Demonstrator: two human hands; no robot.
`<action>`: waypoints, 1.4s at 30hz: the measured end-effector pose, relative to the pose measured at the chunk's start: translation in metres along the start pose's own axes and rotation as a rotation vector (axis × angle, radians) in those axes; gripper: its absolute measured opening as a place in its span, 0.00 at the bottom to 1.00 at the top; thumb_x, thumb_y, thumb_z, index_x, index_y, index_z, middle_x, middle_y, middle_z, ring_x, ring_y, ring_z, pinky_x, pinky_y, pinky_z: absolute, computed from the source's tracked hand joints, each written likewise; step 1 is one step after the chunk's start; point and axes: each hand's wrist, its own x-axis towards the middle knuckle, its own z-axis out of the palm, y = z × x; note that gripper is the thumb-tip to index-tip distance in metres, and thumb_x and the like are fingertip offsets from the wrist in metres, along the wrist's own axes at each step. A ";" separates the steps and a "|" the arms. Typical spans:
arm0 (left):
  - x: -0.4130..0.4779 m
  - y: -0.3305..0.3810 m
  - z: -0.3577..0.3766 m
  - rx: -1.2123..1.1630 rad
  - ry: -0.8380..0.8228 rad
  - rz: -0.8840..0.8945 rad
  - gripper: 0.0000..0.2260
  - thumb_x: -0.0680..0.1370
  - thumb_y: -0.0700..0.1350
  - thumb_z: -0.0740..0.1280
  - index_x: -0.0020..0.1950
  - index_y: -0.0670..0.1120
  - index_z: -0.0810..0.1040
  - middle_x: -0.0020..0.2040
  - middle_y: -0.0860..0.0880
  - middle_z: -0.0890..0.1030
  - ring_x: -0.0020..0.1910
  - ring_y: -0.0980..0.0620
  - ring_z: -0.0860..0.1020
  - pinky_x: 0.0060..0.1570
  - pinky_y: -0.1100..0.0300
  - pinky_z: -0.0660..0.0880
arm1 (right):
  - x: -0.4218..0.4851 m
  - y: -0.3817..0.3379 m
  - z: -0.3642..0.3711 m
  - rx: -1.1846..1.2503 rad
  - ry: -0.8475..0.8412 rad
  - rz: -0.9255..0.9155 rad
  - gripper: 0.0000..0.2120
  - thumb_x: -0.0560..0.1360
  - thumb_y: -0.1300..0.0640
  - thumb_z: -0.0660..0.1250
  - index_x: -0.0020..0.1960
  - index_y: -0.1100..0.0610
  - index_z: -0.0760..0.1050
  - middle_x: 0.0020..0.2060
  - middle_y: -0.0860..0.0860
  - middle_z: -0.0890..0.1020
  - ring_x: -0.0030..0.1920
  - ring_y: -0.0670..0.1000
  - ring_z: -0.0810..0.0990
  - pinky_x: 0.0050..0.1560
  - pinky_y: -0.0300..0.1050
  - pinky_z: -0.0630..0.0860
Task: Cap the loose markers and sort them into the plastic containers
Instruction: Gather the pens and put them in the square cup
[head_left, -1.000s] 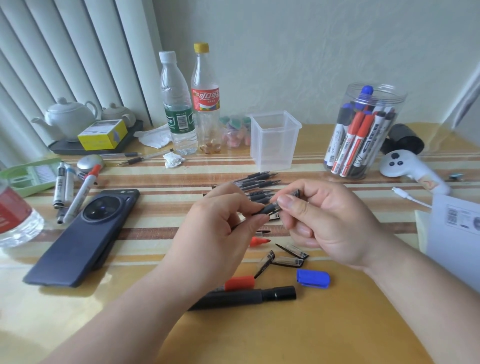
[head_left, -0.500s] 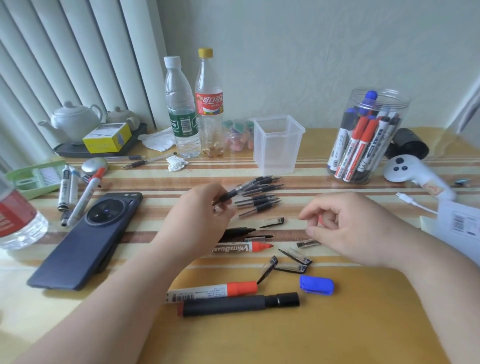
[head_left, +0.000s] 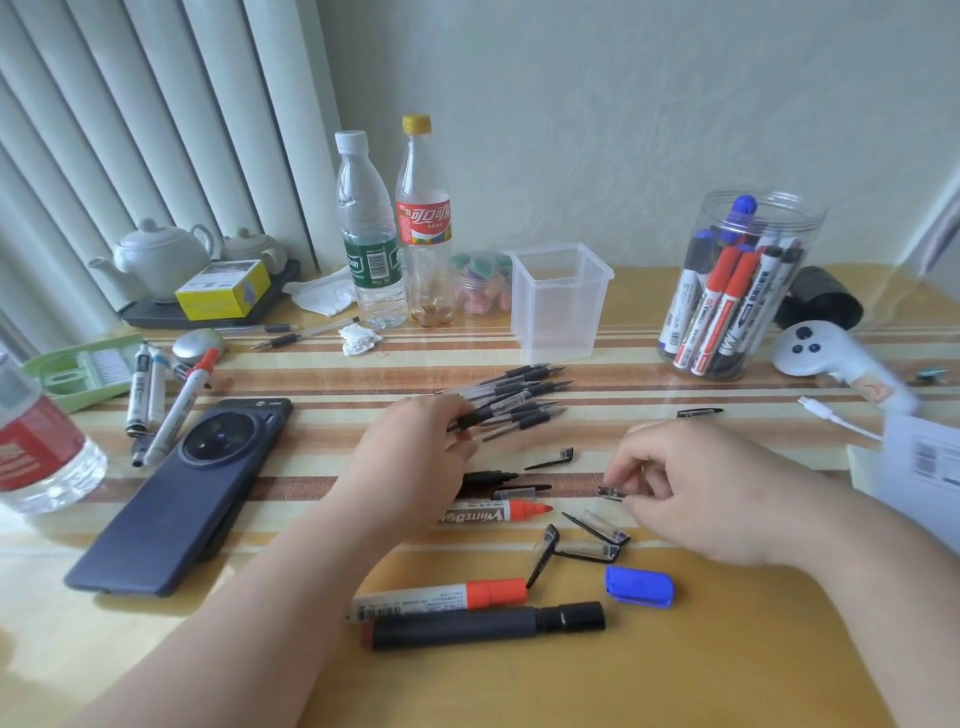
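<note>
Both hands are working low over the striped table (head_left: 727, 649). On my feed the left hand (head_left: 415, 457) curls its fingers round a pen (head_left: 470, 417) at the near edge of the pen pile (head_left: 519, 392). The right hand (head_left: 696, 493) pinches a small clear pen cap (head_left: 610, 491) between thumb and fingertips, just above the tabletop.

At the back I see 2 clear plastic containers. The round jar (head_left: 743, 332) on the right holds whiteboard markers standing on end and leaning, caps up, among them 2 red caps side by side plus blue and black ones. The square tub (head_left: 558, 312) stands open-topped behind the pile.

Pens in the pile lie nearly parallel, long axes running left to right, tips pointing right and slightly away from me. Between the hands lies an uncapped red marker (head_left: 498, 512), running left to right with its bare tip pointing right. Nearer to me, a red-capped marker (head_left: 441, 597) and a black marker (head_left: 488, 623) lie almost parallel, caps at their right ends. A blue cap (head_left: 639, 586) sits just right of them, and 3 more clear caps (head_left: 587, 551) lie under the right hand's fingers.

A phone (head_left: 182, 493) lies face down to the left.
</note>
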 end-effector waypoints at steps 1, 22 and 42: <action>-0.002 0.001 -0.003 -0.008 0.015 0.041 0.08 0.82 0.48 0.65 0.61 0.53 0.78 0.51 0.55 0.79 0.51 0.51 0.75 0.47 0.58 0.69 | 0.000 0.001 -0.001 0.062 0.041 -0.004 0.07 0.76 0.57 0.70 0.44 0.45 0.80 0.31 0.37 0.79 0.32 0.39 0.75 0.36 0.36 0.73; -0.032 -0.009 -0.014 -1.111 -0.399 0.026 0.10 0.79 0.47 0.64 0.50 0.40 0.79 0.39 0.40 0.75 0.32 0.49 0.66 0.32 0.58 0.61 | 0.012 -0.006 -0.005 1.540 0.151 -0.077 0.19 0.76 0.61 0.60 0.63 0.52 0.79 0.36 0.56 0.76 0.35 0.52 0.72 0.38 0.49 0.69; -0.038 0.004 -0.008 -1.288 -0.355 -0.088 0.09 0.79 0.41 0.65 0.55 0.39 0.79 0.35 0.43 0.72 0.25 0.52 0.62 0.24 0.65 0.58 | 0.017 -0.011 0.006 1.623 0.315 0.022 0.10 0.81 0.64 0.58 0.49 0.52 0.74 0.41 0.55 0.84 0.42 0.52 0.82 0.41 0.44 0.76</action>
